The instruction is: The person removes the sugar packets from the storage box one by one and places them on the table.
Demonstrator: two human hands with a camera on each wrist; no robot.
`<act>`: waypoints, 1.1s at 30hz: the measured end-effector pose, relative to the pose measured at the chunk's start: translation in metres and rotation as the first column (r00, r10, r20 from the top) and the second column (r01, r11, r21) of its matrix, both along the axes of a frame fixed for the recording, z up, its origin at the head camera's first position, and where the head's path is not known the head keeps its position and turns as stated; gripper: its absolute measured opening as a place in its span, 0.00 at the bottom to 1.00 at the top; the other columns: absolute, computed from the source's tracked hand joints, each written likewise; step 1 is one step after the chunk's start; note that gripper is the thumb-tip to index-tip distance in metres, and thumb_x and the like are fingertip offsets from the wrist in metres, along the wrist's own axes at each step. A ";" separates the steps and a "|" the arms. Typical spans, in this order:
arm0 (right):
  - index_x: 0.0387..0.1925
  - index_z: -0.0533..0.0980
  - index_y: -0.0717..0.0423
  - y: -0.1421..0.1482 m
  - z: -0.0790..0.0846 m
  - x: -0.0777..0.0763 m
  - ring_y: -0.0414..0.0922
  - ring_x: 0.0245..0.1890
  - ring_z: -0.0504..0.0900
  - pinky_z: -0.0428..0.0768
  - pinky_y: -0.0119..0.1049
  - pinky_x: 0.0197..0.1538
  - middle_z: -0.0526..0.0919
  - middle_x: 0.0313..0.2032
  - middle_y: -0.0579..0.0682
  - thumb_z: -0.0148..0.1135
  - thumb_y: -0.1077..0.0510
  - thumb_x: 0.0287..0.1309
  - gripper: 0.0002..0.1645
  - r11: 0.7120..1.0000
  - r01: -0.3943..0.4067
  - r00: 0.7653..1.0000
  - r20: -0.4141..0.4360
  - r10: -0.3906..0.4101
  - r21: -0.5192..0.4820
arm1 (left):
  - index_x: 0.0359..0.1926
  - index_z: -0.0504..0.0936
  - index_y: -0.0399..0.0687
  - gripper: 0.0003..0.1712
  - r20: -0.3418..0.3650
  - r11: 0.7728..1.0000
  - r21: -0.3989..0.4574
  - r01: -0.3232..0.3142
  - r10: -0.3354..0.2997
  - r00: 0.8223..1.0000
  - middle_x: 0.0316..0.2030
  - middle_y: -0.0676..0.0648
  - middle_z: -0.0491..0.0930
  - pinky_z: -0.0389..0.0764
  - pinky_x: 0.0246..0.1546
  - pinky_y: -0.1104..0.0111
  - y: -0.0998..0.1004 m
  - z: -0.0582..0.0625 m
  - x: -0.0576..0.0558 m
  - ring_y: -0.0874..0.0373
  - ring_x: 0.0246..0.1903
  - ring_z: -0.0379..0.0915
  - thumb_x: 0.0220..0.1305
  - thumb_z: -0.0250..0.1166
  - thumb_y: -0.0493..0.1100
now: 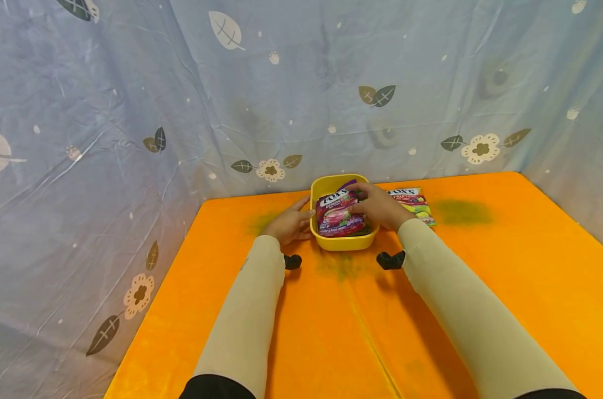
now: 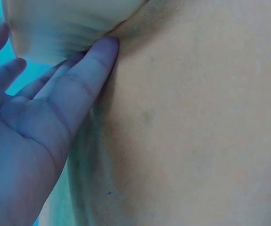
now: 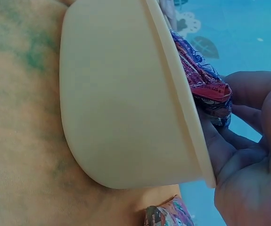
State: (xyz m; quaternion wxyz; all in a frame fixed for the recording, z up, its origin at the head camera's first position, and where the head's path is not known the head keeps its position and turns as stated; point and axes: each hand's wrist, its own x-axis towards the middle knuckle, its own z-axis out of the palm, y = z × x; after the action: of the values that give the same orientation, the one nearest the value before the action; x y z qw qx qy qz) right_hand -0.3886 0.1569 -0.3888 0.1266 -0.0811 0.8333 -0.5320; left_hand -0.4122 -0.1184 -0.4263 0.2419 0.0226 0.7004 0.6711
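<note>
A yellow plastic tub [image 1: 344, 244] stands near the back edge of the table. In it, partly above the rim, is a purple-red Fox's Berries candy bag [image 1: 335, 215], with more purple wrapping showing behind. My right hand [image 1: 379, 206] pinches this bag at its right side; the right wrist view shows the bag's end [image 3: 210, 90] between thumb and fingers. My left hand [image 1: 289, 224] is at the tub's left side. In the left wrist view its nearly straight fingers [image 2: 86, 75] touch the tub's outer wall [image 2: 69, 28].
A second Fox's bag, labelled Fruits [image 1: 415, 206], lies on the orange tabletop [image 1: 331, 332] just right of the tub, partly behind my right hand. A blue-grey patterned curtain [image 1: 301, 83] hangs behind and beside the table. Dark wrist mounts [image 1: 391, 260] sit under both wrists.
</note>
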 end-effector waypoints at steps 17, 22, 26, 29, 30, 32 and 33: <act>0.80 0.71 0.48 0.006 0.000 0.001 0.62 0.72 0.71 0.76 0.55 0.69 0.65 0.79 0.61 0.66 0.64 0.77 0.35 0.996 0.012 1.000 0.013 -0.011 -0.091 | 0.88 0.56 0.70 0.40 0.001 1.000 0.001 -0.002 0.002 1.000 0.74 0.43 0.71 0.78 0.65 0.43 0.002 0.005 0.001 0.46 0.68 0.74 0.85 0.61 0.48; 0.80 0.71 0.47 0.008 0.000 0.003 0.61 0.71 0.73 0.76 0.55 0.69 0.64 0.80 0.59 0.66 0.63 0.78 0.34 0.995 0.011 1.000 -0.008 -0.011 -0.102 | 0.88 0.56 0.71 0.40 -0.001 1.000 -0.003 -0.007 0.007 1.000 0.74 0.43 0.71 0.78 0.65 0.43 0.002 0.005 0.000 0.46 0.68 0.74 0.84 0.62 0.48; 0.80 0.70 0.47 0.008 -0.002 0.003 0.61 0.72 0.72 0.76 0.55 0.69 0.63 0.81 0.58 0.65 0.65 0.78 0.35 0.992 0.010 1.000 -0.016 -0.012 -0.127 | 0.88 0.55 0.70 0.41 -0.008 1.000 -0.006 -0.004 0.004 1.000 0.75 0.42 0.71 0.77 0.65 0.42 0.003 0.003 0.001 0.46 0.69 0.73 0.84 0.61 0.48; 0.81 0.70 0.48 0.008 -0.003 0.002 0.61 0.73 0.71 0.75 0.55 0.70 0.62 0.81 0.58 0.64 0.66 0.78 0.36 0.989 0.013 1.000 -0.015 -0.015 -0.144 | 0.89 0.55 0.70 0.41 -0.014 1.000 -0.013 -0.002 0.002 1.000 0.76 0.42 0.70 0.77 0.65 0.43 0.002 0.003 0.003 0.46 0.71 0.72 0.85 0.61 0.48; 0.81 0.70 0.48 0.008 -0.004 0.002 0.61 0.73 0.71 0.75 0.55 0.70 0.62 0.81 0.58 0.63 0.67 0.78 0.36 0.989 0.014 1.000 -0.014 -0.016 -0.148 | 0.89 0.54 0.69 0.40 -0.015 1.000 -0.015 -0.003 0.003 1.000 0.77 0.42 0.69 0.78 0.65 0.43 0.002 0.002 0.003 0.46 0.71 0.71 0.85 0.60 0.48; 0.81 0.70 0.48 0.008 -0.005 0.002 0.61 0.74 0.70 0.74 0.55 0.71 0.62 0.81 0.58 0.63 0.68 0.77 0.36 0.988 0.017 1.000 -0.014 -0.019 -0.151 | 0.89 0.54 0.69 0.40 -0.017 1.000 -0.017 -0.004 0.004 1.000 0.77 0.42 0.69 0.78 0.65 0.44 0.002 0.002 0.004 0.46 0.72 0.70 0.85 0.60 0.47; 0.81 0.70 0.48 0.008 -0.005 0.002 0.62 0.74 0.70 0.74 0.55 0.71 0.62 0.81 0.58 0.63 0.68 0.77 0.37 0.988 0.021 1.000 -0.014 -0.023 -0.151 | 0.89 0.54 0.69 0.40 -0.017 1.000 -0.017 -0.004 0.004 1.000 0.77 0.42 0.68 0.78 0.65 0.44 0.002 0.001 0.004 0.45 0.72 0.70 0.85 0.60 0.47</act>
State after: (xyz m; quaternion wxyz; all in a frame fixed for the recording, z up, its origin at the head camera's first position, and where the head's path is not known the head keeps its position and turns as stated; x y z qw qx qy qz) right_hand -0.3870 0.1646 -0.3940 0.1078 -0.0854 0.7924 -0.5943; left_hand -0.4077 -0.1163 -0.4249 0.2348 0.0251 0.7081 0.6655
